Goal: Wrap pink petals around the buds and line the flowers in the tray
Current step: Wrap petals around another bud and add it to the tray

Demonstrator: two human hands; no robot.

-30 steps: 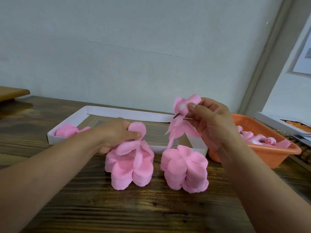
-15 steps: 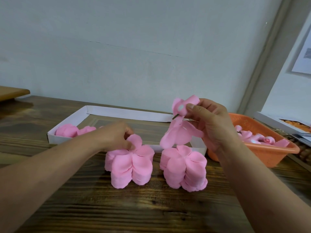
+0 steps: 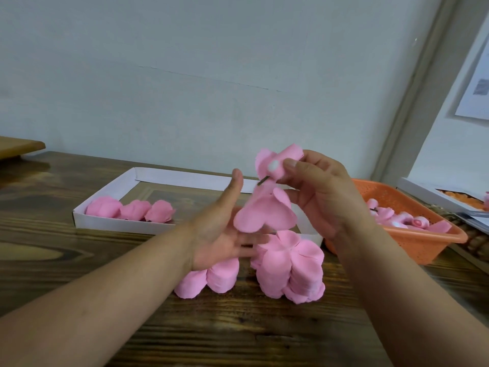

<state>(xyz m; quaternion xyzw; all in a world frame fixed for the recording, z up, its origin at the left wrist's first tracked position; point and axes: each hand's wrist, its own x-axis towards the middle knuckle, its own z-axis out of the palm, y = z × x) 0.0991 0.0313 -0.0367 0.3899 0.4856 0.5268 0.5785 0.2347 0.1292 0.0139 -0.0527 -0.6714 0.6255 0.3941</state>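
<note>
Pink bud (image 3: 275, 165) pinched by right hand (image 3: 322, 192) | left hand (image 3: 222, 229) flat, fingers straight, blurred | left petal stack (image 3: 211, 279) half hidden | tray (image 3: 119, 226) corner covered

A dark brown wooden table (image 3: 79, 260) fills the lower frame beneath a pale blue-grey painted wall (image 3: 185, 75). A white printed paper sheet (image 3: 476, 94) hangs upper right; a light wooden board (image 3: 16, 147) sits far left.
</note>
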